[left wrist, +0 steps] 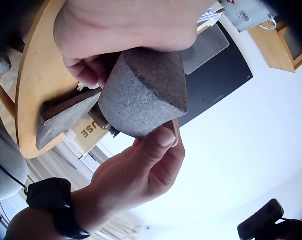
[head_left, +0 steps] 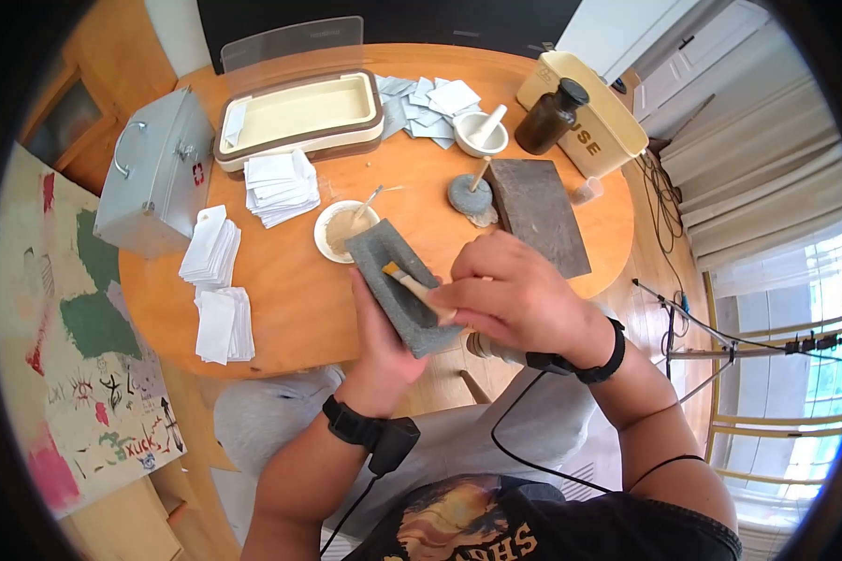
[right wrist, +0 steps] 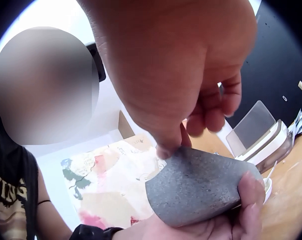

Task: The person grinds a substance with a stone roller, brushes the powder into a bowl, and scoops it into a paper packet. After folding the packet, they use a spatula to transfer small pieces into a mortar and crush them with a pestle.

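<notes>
My left grip (head_left: 384,344) is closed about the grey trough (head_left: 430,340), supporting it from the left and below. My right grip (head_left: 526,292) pinches the brush (head_left: 417,288), bristles inside the trough, and hides part of its right wall from the head view. Beyond the left grip, on the desk (head_left: 285,323), the bowl (head_left: 321,241) stands near the trough's far end; stacked papers (head_left: 217,327) lie to its left. Beyond the right grip lies the dark slab (head_left: 544,217).
</notes>
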Motion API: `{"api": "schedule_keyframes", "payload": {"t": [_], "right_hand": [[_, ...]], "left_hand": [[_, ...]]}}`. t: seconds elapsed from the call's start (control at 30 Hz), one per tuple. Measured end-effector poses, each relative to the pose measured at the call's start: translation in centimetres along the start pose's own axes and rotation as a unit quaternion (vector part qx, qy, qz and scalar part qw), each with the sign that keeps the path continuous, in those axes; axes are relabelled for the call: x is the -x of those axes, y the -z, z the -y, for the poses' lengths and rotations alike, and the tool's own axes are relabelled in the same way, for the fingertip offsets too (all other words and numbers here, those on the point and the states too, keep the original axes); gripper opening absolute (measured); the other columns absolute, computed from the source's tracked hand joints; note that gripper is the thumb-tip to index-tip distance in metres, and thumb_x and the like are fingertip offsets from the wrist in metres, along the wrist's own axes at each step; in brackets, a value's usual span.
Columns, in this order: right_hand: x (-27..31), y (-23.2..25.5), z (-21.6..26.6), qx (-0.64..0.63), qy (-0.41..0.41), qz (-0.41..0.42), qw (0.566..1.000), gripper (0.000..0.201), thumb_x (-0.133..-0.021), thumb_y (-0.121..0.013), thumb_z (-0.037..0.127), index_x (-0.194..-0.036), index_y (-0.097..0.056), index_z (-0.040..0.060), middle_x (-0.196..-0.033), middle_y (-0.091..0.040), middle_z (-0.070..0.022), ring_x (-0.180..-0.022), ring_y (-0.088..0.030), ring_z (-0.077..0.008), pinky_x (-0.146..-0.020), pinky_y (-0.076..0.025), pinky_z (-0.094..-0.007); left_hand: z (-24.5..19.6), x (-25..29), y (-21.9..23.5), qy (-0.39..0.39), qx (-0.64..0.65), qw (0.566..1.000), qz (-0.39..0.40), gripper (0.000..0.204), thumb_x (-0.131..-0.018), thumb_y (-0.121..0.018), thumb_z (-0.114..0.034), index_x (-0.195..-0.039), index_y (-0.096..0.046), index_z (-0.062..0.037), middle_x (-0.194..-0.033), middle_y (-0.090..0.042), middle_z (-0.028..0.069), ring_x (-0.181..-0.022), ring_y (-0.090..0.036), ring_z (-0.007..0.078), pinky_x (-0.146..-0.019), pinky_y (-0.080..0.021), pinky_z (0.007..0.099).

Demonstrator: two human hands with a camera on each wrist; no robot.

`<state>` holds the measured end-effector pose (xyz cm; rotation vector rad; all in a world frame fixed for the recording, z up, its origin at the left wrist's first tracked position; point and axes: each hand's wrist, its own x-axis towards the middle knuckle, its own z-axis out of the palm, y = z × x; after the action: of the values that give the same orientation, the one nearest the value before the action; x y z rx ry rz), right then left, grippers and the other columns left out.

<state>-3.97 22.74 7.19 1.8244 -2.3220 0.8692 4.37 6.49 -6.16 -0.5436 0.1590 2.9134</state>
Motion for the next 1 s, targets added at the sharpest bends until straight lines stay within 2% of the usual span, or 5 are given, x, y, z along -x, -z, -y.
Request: {"api": "schedule_keyframes", "payload": {"t": [0.27, 0.4, 0.43, 0.63, 1.0], "right_hand": [[2.1, 0.3, 2.6, -0.005, -0.042, -0.032, 0.999, 0.047, -0.095, -0.078, 0.045, -0.123, -0.075, 0.0081, -0.103, -0.061, -0.0111, -0.1, -0.065, -0.0336, -0.088, -0.053, -0.0453], [1.1, -0.5, 4.7, -0.015, -0.307, -0.01, 0.951, 0.075, -0.095, -0.074, 0.055, -0.145, -0.059, 0.0008, -0.118, -0.067, -0.0235, -0.109, -0.068, -0.0412, -0.093, -0.056, -0.0479], [0.6, -0.7, 5.0, 0.006, -0.383, 0.041, 0.923, 0.085, -0.096, -0.072, 0.056, -0.154, -0.05, -0.0024, -0.127, -0.068, -0.0293, -0.116, -0.069, -0.0454, -0.098, -0.056, -0.0496], [-2.9, -0.1, 6.2, 0.03, -0.407, 0.173, 0.896, 0.097, -0.093, -0.075, 0.056, -0.16, -0.038, -0.0025, -0.108, -0.075, -0.0293, -0.097, -0.076, -0.0468, -0.084, -0.06, -0.0516], [-1.3, -0.4, 3.8, 0.087, -0.396, 0.076, 0.911, 0.094, -0.083, -0.086, 0.045, -0.158, -0.044, 0.0068, -0.093, -0.078, -0.0227, -0.088, -0.076, -0.0463, -0.079, -0.06, -0.0518]], "left_hand": [[0.6, -0.9, 1.0, -0.026, -0.056, 0.998, 0.012, 0.09, -0.103, -0.031, -0.086, -0.134, -0.066, -0.0091, -0.129, -0.072, 0.0101, -0.122, -0.068, 0.0272, -0.1, -0.057, 0.0434], [1.0, -0.9, 0.8, -0.029, -0.098, 0.991, 0.092, 0.084, -0.104, -0.032, -0.085, -0.136, -0.064, -0.0143, -0.13, -0.072, 0.0074, -0.123, -0.068, 0.0269, -0.103, -0.057, 0.0445], [1.4, -0.7, 0.3, -0.059, -0.095, 0.994, 0.019, 0.081, -0.104, -0.033, -0.084, -0.141, -0.062, -0.0181, -0.134, -0.07, 0.0057, -0.126, -0.067, 0.0262, -0.106, -0.056, 0.045], [2.9, -0.3, -0.9, -0.089, -0.1, 0.991, -0.007, 0.083, -0.105, -0.027, -0.083, -0.161, -0.044, -0.0237, -0.156, -0.057, 0.0038, -0.144, -0.056, 0.025, -0.122, -0.045, 0.0463], [3.3, 1.0, -2.5, -0.037, -0.155, 0.986, 0.048, 0.085, -0.107, -0.026, -0.081, -0.167, -0.036, -0.0216, -0.164, -0.049, 0.0025, -0.153, -0.045, 0.0232, -0.126, -0.035, 0.0454]]}}
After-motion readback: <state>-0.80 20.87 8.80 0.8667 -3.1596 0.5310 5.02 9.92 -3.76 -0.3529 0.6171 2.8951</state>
